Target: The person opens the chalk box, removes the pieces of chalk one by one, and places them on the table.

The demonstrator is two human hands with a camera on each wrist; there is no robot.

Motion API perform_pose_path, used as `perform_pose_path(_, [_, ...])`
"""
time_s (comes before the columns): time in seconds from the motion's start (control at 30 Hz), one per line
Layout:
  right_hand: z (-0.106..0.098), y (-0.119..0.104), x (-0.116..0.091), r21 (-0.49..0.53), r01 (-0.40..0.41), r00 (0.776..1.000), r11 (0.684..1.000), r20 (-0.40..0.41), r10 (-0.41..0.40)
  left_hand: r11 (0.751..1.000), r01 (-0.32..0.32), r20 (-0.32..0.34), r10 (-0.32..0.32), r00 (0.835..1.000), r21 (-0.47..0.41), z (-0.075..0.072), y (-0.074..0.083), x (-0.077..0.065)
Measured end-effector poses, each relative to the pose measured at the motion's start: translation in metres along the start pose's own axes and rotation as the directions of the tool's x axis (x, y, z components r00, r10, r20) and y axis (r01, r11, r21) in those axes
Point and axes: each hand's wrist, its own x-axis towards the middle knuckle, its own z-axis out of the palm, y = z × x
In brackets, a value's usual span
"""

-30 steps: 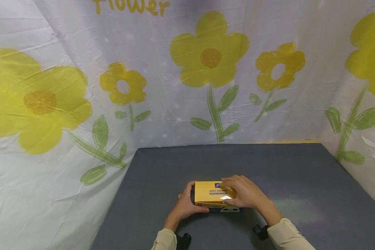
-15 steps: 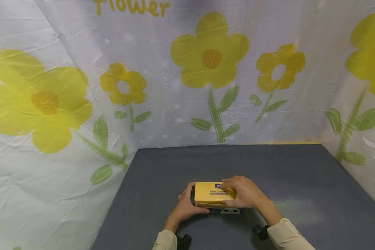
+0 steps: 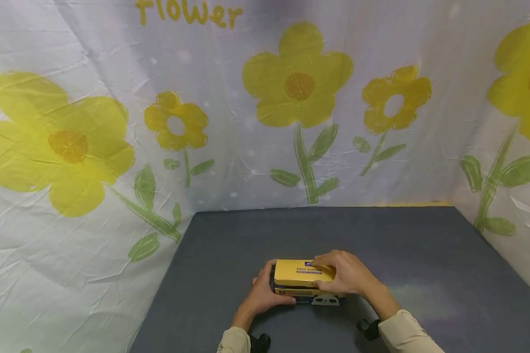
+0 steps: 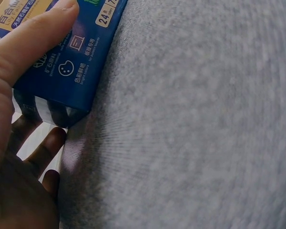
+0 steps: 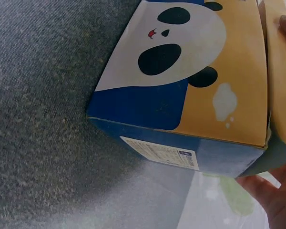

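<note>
A yellow and blue cardboard box [image 3: 306, 292] with a panda on its front rests on the dark table. Its yellow lid [image 3: 293, 278] is tilted up a little at the front, with a dark gap beneath. My left hand [image 3: 262, 293] grips the box at its left end, the thumb on the front face. In the left wrist view that thumb lies across the printed face [image 4: 62, 71], which reads "24" and "bright colors". My right hand [image 3: 348, 273] holds the lid at its right side, thumb at the front edge and fingers over the top. The box's inside is hidden.
The dark grey table [image 3: 380, 235] reaches back to a white cloth wall [image 3: 238, 147] printed with yellow flowers. More cloth hangs along the left and right table edges. A dark wrist mount [image 3: 368, 329] sits below my right wrist.
The lid's front edge has risen from the box, and a gap now shows under it. Both hands keep nearly the same places. The head view has shifted slightly.
</note>
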Motion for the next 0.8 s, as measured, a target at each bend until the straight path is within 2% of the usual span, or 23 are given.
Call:
perform_pose_path(0.13, [0.0,0.001,-0.002,0.038,-0.011,1.0,0.999,0.006,0.011,1.0,0.005,0.0,-0.005,1.0,-0.003,0.002,-0.002,0.0])
perform_pose_path(0.3, [0.003,0.003,-0.006,0.054,0.037,0.999,0.998,-0.031,-0.035,1.0,0.009,0.008,-0.009,1.0,-0.014,0.002,-0.002,-0.001])
perform_pose_path(0.5, [0.006,0.005,-0.017,0.035,0.084,0.985,0.996,-0.154,-0.078,0.999,0.003,0.023,-0.002,1.0,-0.04,0.001,-0.002,-0.002])
perform_pose_path(0.8, [0.008,0.016,-0.034,0.03,0.053,0.952,0.998,-0.303,-0.041,0.999,-0.009,0.01,0.01,1.0,-0.038,0.002,-0.004,0.001])
